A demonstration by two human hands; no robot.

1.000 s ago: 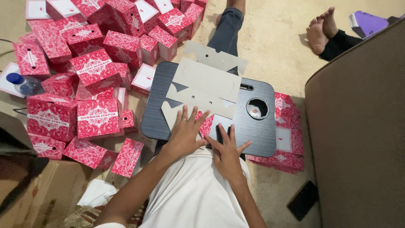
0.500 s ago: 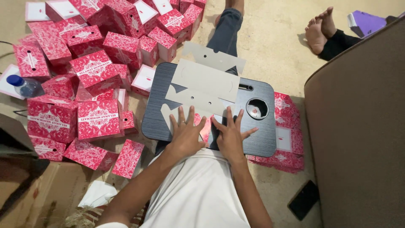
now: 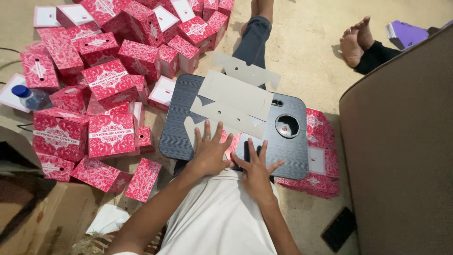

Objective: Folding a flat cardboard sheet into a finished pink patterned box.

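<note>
Grey and ridged, one lap tray (image 3: 181, 123) lay across the person's legs, and everything else was placed around it. One flat, unfolded carton blank (image 3: 236, 101), pale on its upper face, was spread over the tray's middle and far edge, with a strip of pink print showing at its near edge. The left hand (image 3: 210, 151) was pressed flat on that near edge, fingers released and spread, nothing being gripped. The right hand (image 3: 255, 167) was laid just beside it, likewise splayed and unclenched, partly on the blank and partly on the tray's near rim. One round hole (image 3: 287, 125) was seen in the tray's right part. Left of the tray and beyond it, well over a dozen folded pink boxes (image 3: 111, 134) were heaped; an exact count could not be made. One stack of flat pink blanks (image 3: 321, 165) was tucked under the tray's right side. One blue-capped bottle (image 3: 30, 97) stood far left of the tray. Two bare feet (image 3: 356, 40) of another person were seen beyond it to the right.
</note>
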